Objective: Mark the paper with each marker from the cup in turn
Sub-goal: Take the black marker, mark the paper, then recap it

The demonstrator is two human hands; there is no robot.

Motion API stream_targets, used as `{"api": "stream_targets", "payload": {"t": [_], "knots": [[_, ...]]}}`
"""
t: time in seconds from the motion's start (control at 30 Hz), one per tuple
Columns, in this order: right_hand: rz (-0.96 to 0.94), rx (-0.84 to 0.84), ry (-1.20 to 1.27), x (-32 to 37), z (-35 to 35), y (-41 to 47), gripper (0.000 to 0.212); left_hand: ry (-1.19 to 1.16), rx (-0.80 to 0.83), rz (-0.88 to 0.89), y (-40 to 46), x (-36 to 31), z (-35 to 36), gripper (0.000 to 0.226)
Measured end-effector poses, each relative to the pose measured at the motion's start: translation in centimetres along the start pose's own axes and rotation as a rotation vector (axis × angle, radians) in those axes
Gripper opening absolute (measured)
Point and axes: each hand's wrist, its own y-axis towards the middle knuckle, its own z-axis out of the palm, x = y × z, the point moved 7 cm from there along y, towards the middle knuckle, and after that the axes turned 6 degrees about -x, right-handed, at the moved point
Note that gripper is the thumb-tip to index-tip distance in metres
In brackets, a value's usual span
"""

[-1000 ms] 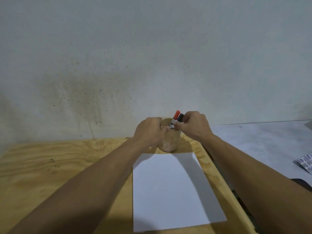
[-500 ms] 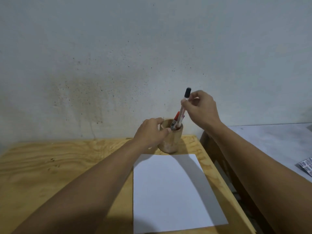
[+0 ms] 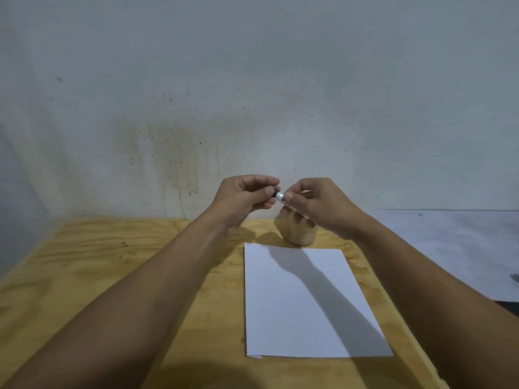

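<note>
A blank white sheet of paper (image 3: 306,304) lies on the wooden table (image 3: 98,270). Behind it stands a wooden cup (image 3: 297,234), mostly hidden by my right hand; its contents are out of sight. A black-capped marker (image 3: 279,195) with a white barrel is held level above the cup between both hands. My left hand (image 3: 247,199) pinches the black cap end. My right hand (image 3: 314,206) grips the barrel, and most of the marker is covered by its fingers.
A stained pale wall (image 3: 252,108) rises right behind the table. A grey surface (image 3: 449,242) lies to the right, past the table's right edge. My forearms cross the table's left part and right edge.
My right hand lifted the black-capped marker out of the cup and brought it down level. My left hand let go of the cup and took the cap end.
</note>
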Motion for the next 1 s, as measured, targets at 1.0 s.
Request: {"api": "stream_targets", "payload": {"t": [1.0], "knots": [[0.253,-0.207,0.651,-8.3,5.9,-0.7,0.023,0.971,-0.333,0.548,-5.9,5.4,-5.6,0.022]]}}
